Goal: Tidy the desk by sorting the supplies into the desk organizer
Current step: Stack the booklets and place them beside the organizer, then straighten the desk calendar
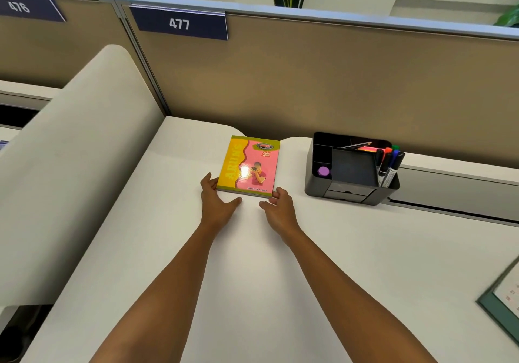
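Observation:
A yellow and pink notebook [248,165] lies flat on the white desk [252,264], near the back partition. My left hand [217,198] rests at its near left corner, fingers spread and touching the edge. My right hand [279,204] touches its near right corner, fingers apart. Neither hand has lifted the notebook. To the right stands a black desk organizer [318,177]. It holds several markers [389,166] in its right slot, a pencil [356,145] and an orange item at the back, and a purple round thing [323,171] in a left compartment.
A tan partition [309,82] with a sign reading 477 runs behind the desk. A curved cream divider [70,166] rises on the left. A green-framed calendar [502,301] lies at the right edge. Plants show beyond the partition.

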The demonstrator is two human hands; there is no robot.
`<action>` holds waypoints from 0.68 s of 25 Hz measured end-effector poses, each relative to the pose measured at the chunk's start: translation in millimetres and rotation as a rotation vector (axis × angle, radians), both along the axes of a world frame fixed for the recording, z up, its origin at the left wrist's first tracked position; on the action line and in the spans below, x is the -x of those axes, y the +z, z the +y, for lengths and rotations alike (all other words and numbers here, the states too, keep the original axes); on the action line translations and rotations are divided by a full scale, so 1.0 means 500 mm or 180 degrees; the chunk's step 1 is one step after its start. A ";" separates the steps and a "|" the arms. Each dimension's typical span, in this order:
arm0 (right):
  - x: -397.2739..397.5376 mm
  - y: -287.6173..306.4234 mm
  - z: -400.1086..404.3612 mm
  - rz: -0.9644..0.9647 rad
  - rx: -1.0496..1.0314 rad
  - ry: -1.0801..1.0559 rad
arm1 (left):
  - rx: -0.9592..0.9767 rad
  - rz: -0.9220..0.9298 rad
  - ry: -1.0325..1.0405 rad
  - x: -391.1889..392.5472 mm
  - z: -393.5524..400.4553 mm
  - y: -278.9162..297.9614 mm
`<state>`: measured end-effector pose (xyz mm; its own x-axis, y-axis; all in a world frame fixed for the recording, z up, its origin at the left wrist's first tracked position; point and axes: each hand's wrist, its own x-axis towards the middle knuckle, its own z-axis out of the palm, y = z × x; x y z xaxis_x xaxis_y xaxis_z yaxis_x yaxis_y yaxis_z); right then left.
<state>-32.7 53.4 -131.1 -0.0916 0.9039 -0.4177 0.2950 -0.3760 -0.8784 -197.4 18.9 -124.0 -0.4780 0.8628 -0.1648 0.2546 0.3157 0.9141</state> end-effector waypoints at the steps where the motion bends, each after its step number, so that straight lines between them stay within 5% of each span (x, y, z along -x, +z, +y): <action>1: 0.000 0.000 0.001 -0.0004 -0.0005 0.0003 | -0.0003 -0.0021 -0.0019 0.002 -0.003 0.001; 12: -0.109 0.018 -0.125 0.0130 -0.0151 -0.0227 | 0.0176 0.0539 -0.0113 -0.094 -0.148 0.001; 17: -0.255 0.033 -0.217 0.0206 -0.0320 -0.0832 | 0.0433 0.0995 -0.0499 -0.232 -0.221 0.022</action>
